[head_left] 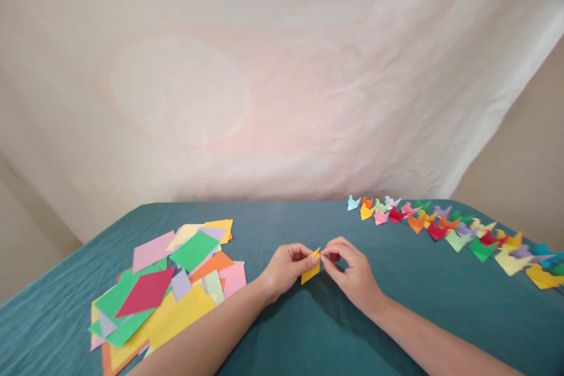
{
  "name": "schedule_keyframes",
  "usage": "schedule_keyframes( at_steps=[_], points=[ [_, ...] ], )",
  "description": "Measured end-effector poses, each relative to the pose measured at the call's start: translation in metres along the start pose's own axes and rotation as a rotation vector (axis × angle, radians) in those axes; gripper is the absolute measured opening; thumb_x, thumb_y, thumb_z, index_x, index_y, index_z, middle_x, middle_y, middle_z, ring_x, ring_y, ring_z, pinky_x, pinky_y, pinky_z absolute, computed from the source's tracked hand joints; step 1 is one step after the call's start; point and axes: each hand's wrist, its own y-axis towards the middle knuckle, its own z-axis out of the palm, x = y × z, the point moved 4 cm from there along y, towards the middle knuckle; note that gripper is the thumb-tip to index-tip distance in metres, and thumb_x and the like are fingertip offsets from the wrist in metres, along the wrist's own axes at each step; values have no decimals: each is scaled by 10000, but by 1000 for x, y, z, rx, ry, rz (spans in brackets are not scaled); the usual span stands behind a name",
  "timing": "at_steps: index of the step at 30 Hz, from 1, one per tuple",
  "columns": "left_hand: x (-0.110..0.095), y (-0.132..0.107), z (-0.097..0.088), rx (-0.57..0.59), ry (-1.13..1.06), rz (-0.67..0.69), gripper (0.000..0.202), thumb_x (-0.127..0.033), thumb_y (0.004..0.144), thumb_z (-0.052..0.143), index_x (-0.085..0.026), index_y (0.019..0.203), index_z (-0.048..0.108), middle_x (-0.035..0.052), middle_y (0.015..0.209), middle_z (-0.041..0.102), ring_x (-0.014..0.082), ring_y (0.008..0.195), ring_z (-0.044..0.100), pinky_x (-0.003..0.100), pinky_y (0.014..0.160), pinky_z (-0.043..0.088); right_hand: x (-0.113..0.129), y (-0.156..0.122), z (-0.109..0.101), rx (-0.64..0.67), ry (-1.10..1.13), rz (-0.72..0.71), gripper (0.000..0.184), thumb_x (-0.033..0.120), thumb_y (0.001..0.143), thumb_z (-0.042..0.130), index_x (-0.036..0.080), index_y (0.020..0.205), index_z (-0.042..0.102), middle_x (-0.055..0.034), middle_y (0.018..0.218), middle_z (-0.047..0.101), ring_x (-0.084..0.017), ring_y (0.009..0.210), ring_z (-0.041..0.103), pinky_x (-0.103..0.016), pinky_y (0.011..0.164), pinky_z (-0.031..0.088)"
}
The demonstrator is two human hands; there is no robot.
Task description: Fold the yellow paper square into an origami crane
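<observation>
A small folded yellow paper [311,268] is held just above the teal tablecloth [273,223] between both hands. My left hand [286,270] pinches its left side with thumb and fingers closed. My right hand [350,273] pinches its upper right tip, fingers curled. The paper is a narrow folded shape, partly hidden by my fingers.
A loose heap of coloured paper squares [163,282] lies at the left of the table. A band of several finished folded paper figures [458,232] runs along the right side. A pale cloth backdrop [264,88] hangs behind the table.
</observation>
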Motion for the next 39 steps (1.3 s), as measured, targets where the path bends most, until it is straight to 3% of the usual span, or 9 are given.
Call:
schedule_keyframes(
  at_steps=[9,17,24,33,39],
  points=[
    [6,-4,9,-28,-310,-85,376,-408,612,773,-92,755,630,49,723,659,115,671,578,249,713,440,4,0,-1,8,-14,-21,92,200,837,526,210,777,594,-31,772,533,-154,709,531,-273,642,456],
    [10,-5,13,-65,-473,-169,358,-352,563,818,-77,712,644,43,686,640,76,609,549,184,617,411,5,1,-1,30,10,5,103,222,848,518,208,792,602,-35,774,544,-153,696,532,-273,638,455],
    [11,-5,15,-56,-536,-194,334,-320,566,820,-72,715,654,46,686,638,75,607,554,177,620,421,5,0,-1,25,43,15,85,212,833,529,196,790,600,-27,767,544,-145,675,529,-268,629,451],
    [10,-6,15,-95,-515,-133,333,-336,583,808,-73,713,652,57,683,643,89,619,557,197,635,418,1,1,1,20,85,127,103,218,828,530,189,746,585,-16,737,545,-142,644,527,-263,607,437],
    [12,-7,15,-139,-468,-125,345,-364,598,794,-76,728,655,57,674,640,91,600,545,205,600,399,1,0,2,39,68,72,91,204,829,527,189,762,586,-19,750,538,-140,652,525,-269,621,443]
  ],
)
